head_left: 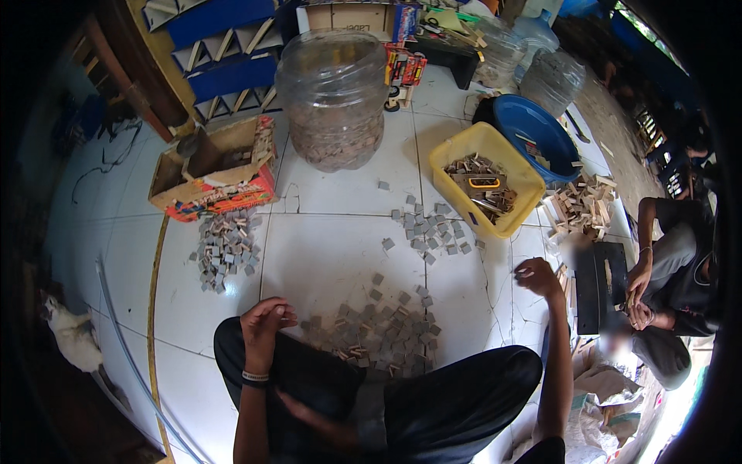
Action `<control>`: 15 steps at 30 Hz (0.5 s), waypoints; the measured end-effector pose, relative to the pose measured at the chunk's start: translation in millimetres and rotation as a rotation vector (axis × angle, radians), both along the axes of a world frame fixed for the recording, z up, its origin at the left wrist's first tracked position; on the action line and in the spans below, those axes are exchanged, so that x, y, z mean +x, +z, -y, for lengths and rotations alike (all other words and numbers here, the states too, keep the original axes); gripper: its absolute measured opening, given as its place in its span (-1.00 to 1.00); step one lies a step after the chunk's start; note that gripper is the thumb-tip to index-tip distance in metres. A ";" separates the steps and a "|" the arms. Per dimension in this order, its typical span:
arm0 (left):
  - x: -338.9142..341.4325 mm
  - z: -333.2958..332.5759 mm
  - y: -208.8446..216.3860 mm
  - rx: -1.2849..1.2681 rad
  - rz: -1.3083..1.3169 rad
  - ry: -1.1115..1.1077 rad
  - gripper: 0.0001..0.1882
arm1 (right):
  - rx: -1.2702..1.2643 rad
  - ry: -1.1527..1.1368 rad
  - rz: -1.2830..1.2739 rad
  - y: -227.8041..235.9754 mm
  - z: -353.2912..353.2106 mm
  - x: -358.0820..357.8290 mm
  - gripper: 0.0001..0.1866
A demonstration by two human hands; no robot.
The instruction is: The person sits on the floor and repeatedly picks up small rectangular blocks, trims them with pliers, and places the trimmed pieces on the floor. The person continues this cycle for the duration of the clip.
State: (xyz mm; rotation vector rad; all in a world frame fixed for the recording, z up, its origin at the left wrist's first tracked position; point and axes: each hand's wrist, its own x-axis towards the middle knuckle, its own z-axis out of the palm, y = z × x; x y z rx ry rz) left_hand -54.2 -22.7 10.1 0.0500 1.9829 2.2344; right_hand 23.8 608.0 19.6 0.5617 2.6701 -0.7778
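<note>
My left hand (267, 319) is above my left knee, its fingers curled and thumb bent in; whatever they hold, if anything, is too small to make out. My right hand (539, 278) is out to the right over the tiled floor, fingers loosely bent and apart, with nothing visible in it. Between my legs lies a heap of small square grey-topped wooden pieces (379, 329). A looser cluster of the same pieces (433, 230) lies farther off, to the left of my right hand. Another pile of them (225, 251) is beyond my left hand.
A cardboard box (267, 172) stands far left, beside a big clear plastic jar (331, 89). A yellow basin (515, 219) with pieces and a blue tub (533, 116) are far right, near wood scraps (591, 205). Another person (665, 271) sits right; a cat (73, 336) lies left.
</note>
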 end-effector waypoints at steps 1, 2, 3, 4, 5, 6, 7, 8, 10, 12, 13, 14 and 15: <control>-0.4 -0.6 -0.5 0.000 -0.011 -0.008 -0.80 | -0.275 0.037 -0.066 23.5 31.8 -4.6 -0.63; -0.5 -1.4 -0.7 -0.002 -0.020 -0.023 -0.81 | -0.557 0.042 -0.119 45.4 66.4 -7.1 -0.61; -1.2 -1.2 -0.4 -0.016 -0.006 -0.032 -0.81 | -0.652 0.046 -0.164 65.2 101.8 -7.7 -0.59; -0.9 -1.6 0.2 0.004 0.011 -0.040 -0.80 | -0.796 0.098 -0.245 82.8 136.3 -8.8 -0.57; 0.2 -1.3 1.0 0.019 0.026 -0.044 -0.79 | -0.842 0.035 -0.245 99.0 167.3 -9.7 -0.56; -0.2 -0.3 2.1 0.036 0.029 -0.042 -0.78 | -0.931 0.059 -0.291 112.9 194.6 -13.1 -0.54; -1.0 1.1 2.9 0.049 0.050 -0.053 -0.77 | -0.862 0.086 -0.353 124.0 219.4 -17.0 -0.53; -1.3 0.7 2.5 0.064 0.063 -0.057 -0.75 | -0.804 0.150 -0.428 132.6 242.0 -20.8 -0.51; -2.2 2.3 1.5 0.082 0.089 -0.067 -0.73 | -0.720 0.231 -0.557 144.5 281.8 -27.1 -0.49; -4.6 3.2 -0.8 0.092 0.116 -0.098 -0.71 | -0.662 0.249 -0.672 152.3 314.0 -28.9 -0.45; -4.2 3.8 -2.0 0.071 0.103 -0.107 -0.73 | -0.579 0.249 -0.659 157.6 324.3 -25.6 -0.58; -4.3 4.3 -3.0 0.076 0.098 -0.119 -0.74 | -0.636 0.199 -0.689 158.3 338.6 -24.1 -0.63; -4.8 4.6 -3.9 0.081 0.090 -0.133 -0.75 | -0.690 0.145 -0.722 159.5 351.2 -21.3 -0.68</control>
